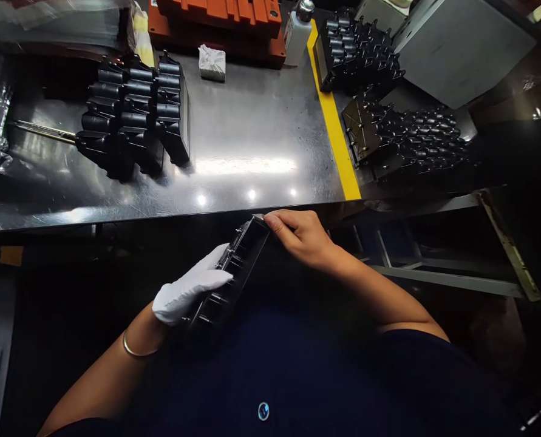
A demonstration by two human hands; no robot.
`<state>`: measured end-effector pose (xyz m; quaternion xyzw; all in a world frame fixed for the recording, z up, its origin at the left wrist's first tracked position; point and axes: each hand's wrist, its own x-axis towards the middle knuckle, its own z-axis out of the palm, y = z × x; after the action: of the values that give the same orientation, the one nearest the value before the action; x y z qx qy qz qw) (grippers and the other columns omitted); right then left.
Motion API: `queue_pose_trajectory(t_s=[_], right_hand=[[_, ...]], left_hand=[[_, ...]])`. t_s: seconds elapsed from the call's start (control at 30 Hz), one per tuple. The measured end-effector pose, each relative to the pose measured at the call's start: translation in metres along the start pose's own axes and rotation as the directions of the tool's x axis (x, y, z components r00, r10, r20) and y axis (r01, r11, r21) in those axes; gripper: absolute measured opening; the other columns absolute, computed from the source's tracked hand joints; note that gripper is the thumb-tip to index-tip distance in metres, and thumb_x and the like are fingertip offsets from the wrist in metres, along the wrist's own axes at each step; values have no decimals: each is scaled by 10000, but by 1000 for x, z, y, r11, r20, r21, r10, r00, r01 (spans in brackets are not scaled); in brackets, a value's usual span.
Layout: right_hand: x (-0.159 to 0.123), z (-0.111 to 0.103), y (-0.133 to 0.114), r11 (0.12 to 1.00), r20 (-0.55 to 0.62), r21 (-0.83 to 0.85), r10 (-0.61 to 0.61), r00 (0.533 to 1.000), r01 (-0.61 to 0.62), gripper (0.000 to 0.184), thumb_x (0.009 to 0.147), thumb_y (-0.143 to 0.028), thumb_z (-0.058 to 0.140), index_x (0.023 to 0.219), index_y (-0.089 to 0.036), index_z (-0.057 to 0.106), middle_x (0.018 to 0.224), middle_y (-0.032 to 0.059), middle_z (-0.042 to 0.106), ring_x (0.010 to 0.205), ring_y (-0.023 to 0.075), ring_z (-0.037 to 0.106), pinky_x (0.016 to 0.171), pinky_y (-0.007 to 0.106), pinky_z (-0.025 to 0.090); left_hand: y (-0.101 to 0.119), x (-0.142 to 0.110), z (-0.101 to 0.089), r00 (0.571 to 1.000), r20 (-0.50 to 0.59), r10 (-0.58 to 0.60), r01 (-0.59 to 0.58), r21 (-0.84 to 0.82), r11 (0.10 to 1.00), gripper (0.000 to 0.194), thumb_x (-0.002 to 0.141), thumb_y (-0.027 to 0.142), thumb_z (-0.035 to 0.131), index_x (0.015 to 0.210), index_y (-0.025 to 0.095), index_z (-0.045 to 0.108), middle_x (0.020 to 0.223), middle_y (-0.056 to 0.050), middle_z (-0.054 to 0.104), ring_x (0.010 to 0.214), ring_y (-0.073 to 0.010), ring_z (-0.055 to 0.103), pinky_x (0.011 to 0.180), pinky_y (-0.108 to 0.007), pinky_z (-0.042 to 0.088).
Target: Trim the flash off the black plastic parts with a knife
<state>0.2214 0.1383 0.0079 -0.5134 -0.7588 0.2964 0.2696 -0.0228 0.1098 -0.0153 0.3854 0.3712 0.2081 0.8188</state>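
Observation:
My left hand point(192, 290), in a white glove, is closed around a long black moulded plastic part point(243, 261), which it holds tilted in front of my body, below the table edge. The thumb lies across the part's near face. My right hand point(301, 235) is bare, its thumb and forefinger pinched together at the part's upper end. A small, shiny, thin edge shows at those fingertips; I cannot make out what it is. The lower end of the part fades into the dark clothing.
On the metal table point(256, 127), similar black parts point(138, 115) stand at the left. More black parts point(416, 136) lie right of a yellow strip point(334, 133). At the back are an orange block point(224, 30), a small white-wrapped block point(212, 64) and a bottle point(296, 36).

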Motion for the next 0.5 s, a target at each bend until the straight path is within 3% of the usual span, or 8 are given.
queue_pose_trajectory(t_s=[0.13,0.27,0.4,0.5], right_hand=[[-3,7,-4,993,-11,-117,7,1000,-8,444,1014,-393,399,723,-167,647,666,29,649,611,104,547,606,227,385],[-3,6,-9,981,11,-193,1,1000,1,446,1007,-384,412,677,-164,616,629,22,610,578,97,503,586,238,354],[4,-9,-11,997,72,74,16,997,-21,483,991,-440,445,636,-152,602,567,-8,549,537,78,475,550,222,365],[9,-19,-8,958,-23,273,104,994,-93,481,968,-504,472,697,-142,637,567,-21,550,523,71,482,532,213,388]], left_hand=[[0,2,3,999,-1,-40,40,-15,999,509,819,427,663,1288,240,592,1062,-61,650,972,-241,571,828,-345,491],[0,3,3,999,-17,-28,28,4,1000,502,808,429,671,1257,217,600,1051,-65,642,926,-226,567,783,-320,490],[0,2,-1,999,36,-25,27,-54,998,562,790,446,688,1296,234,564,990,-66,656,809,-206,590,659,-291,499],[0,2,-3,989,125,-80,105,-207,973,500,768,478,693,1173,205,583,957,-74,652,619,-151,573,492,-254,479]])
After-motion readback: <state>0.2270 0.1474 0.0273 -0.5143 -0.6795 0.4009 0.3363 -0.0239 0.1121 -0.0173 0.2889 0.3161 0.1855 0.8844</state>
